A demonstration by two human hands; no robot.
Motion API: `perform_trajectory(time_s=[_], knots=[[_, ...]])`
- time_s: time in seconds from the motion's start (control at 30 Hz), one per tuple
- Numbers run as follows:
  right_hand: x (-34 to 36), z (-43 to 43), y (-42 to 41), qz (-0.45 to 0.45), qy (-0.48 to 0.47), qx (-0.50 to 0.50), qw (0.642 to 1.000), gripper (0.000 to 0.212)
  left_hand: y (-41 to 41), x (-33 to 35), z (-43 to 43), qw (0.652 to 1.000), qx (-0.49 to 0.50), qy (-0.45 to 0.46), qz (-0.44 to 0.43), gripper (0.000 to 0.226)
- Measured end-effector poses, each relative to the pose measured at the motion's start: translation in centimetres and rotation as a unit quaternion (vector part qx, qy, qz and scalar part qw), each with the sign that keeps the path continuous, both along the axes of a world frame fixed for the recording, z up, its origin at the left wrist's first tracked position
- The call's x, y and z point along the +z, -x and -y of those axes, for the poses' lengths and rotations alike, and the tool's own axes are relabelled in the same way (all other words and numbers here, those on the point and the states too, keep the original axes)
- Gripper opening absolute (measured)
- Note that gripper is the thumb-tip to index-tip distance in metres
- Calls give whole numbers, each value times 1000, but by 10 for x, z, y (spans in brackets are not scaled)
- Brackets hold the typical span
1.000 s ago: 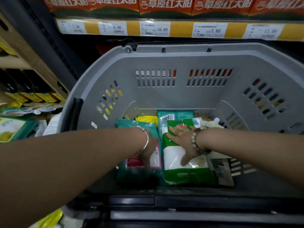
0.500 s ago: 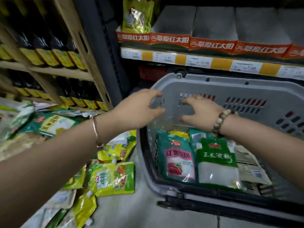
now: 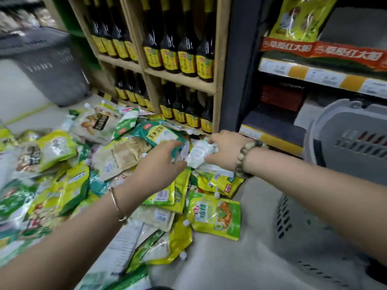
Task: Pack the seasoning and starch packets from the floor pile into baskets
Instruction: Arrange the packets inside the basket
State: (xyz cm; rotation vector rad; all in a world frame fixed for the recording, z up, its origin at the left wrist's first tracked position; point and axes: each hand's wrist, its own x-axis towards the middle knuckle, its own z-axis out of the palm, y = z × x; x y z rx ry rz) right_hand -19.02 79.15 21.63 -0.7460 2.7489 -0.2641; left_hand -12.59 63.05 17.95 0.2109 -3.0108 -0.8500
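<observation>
Right hand (image 3: 225,148), a bead bracelet at its wrist, pinches a white packet (image 3: 199,152) atop the floor pile (image 3: 62,185), just above frame centre. Left hand (image 3: 161,164) curves over the packets beside it, thumb at the white packet's edge; whether it grips anything cannot be told. The pile sprawls from centre to 9 o'clock. A grey basket (image 3: 345,126) stands at 3 o'clock, a second basket (image 3: 50,76) at 10, dark bottles (image 3: 184,49) shelved at 12.
</observation>
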Motion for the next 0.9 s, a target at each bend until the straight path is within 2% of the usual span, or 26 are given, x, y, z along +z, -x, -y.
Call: perform_trajectory(time_s=[0.1,0.2,0.37,0.53,0.73,0.9], knots=[[-29,41,-4,40,-25,16,999,41,-16,-30,39,999,45,-11,21,54],[-72,71,-4,97,-37,-11,995,52,-30,-63,68,994,91,-41,46,53],[-146,107,-4,193,-19,-73,978,47,-47,-123,103,983,144,-89,76,51],[-201,133,5,281,77,-221,931,62,-56,-173,121,972,168,-131,98,50],[-229,159,12,282,176,-351,875,47,-53,-204,125,960,201,-155,117,49],[-236,179,16,303,191,-405,841,52,-48,-210,131,956,225,-163,98,45]])
